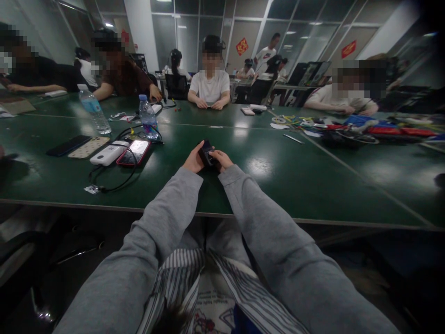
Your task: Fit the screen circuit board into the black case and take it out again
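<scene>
Over the green table in front of me, both my hands are closed around a small black box-like object (pixel 207 151); its exact kind is too dark to make out. My left hand (pixel 193 159) grips its left side with the thumb along the edge. On the right side, my right hand (pixel 222 160) holds it, its thumb and fingers lying over the top face near the lower edge. The object is tilted towards me, and the undersides of my fingers are hidden.
Left on the green table (pixel 174 190) lie a red-cased phone (pixel 135 153), a white power bank (pixel 108 154) with a black cable, and two more phones. Two water bottles (pixel 148 118) stand behind. Tangled cables (pixel 295 121) and a pen (pixel 293 139) lie right. Several people sit around.
</scene>
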Demonstrator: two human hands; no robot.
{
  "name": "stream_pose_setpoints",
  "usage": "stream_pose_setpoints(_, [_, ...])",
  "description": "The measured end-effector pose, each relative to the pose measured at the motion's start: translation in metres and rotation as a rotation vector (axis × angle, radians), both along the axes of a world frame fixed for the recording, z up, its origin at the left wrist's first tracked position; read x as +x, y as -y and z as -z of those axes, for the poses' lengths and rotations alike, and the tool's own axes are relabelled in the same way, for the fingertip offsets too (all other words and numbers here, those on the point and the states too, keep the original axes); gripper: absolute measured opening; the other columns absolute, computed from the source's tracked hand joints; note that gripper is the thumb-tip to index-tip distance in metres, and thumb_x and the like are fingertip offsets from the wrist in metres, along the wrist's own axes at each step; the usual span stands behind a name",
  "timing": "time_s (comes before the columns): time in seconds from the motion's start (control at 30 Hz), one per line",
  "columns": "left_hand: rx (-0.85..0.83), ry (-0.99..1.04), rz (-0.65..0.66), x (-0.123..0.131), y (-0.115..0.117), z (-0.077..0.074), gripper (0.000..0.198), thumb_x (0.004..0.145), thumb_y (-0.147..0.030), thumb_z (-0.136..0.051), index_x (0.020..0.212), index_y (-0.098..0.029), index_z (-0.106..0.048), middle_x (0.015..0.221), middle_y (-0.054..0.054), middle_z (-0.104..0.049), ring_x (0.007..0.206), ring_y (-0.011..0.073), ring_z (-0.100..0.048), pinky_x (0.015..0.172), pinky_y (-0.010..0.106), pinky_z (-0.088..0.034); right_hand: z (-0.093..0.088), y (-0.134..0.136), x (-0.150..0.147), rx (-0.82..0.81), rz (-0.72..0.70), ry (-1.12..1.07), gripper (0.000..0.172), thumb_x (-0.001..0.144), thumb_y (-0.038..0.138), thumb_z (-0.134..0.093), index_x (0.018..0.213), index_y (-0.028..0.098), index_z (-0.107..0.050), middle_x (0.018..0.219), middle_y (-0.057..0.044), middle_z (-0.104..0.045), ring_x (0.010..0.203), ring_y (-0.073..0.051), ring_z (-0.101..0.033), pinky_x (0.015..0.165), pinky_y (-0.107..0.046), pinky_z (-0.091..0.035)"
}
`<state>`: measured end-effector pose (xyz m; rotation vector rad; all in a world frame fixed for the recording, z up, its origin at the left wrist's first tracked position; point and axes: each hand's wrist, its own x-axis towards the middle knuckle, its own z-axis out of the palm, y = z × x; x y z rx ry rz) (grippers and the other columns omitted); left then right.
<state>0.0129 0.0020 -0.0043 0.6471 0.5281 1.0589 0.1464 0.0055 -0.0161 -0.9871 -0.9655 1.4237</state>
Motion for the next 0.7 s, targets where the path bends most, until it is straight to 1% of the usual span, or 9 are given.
stream_pose_setpoints(0.23, [-0.014,0.010,0.000,-0.0002,0.0025,-0.0025,0.045,0.088,-0.048,-0.060,0.113,-0.012,-0.068,0.094,0.008,-0.075,0.083,0.0180,-0.069,0.088,0.033,-0.051,-0.0003,-0.0008,0.0005,-0.007,-0.001,0.024,0.037,0.057,0.033,-0.086,0.072,0.021,-0.054,0.063,0.005,-0.062,0.060,-0.010,-0.057,0.059,-0.024,-0.047])
stream_pose_setpoints(0.4, [-0.034,0.011,-0.013,0.0003,0.0041,-0.0045,0.046,0.088,-0.047,-0.061,0.117,-0.012,-0.067,0.095,0.009,-0.075,0.084,0.0185,-0.069,0.088,0.033,-0.051,-0.0025,0.0018,0.0005,-0.007,-0.002,0.034,0.036,0.060,0.032,-0.086,0.070,0.021,-0.053,0.062,0.005,-0.061,0.060,-0.010,-0.057,0.059,-0.024,-0.048])
stream_pose_setpoints(0.57, [-0.039,0.010,-0.018,0.0015,0.0036,-0.0040,0.045,0.088,-0.047,-0.061,0.117,-0.013,-0.066,0.099,0.009,-0.075,0.089,0.0193,-0.070,0.089,0.034,-0.051,-0.0049,0.0049,0.0001,-0.011,0.002,0.035,0.035,0.061,0.030,-0.085,0.071,0.021,-0.053,0.062,0.005,-0.060,0.060,-0.011,-0.057,0.062,-0.025,-0.048])
stream_pose_setpoints(0.7, [-0.029,0.007,-0.022,0.0024,0.0030,-0.0035,0.043,0.088,-0.047,-0.061,0.113,-0.013,-0.067,0.099,0.010,-0.074,0.092,0.0201,-0.070,0.090,0.034,-0.051,-0.0062,0.0058,-0.0002,-0.012,0.007,0.032,0.036,0.060,0.030,-0.086,0.072,0.021,-0.053,0.063,0.005,-0.061,0.062,-0.012,-0.058,0.063,-0.026,-0.048])
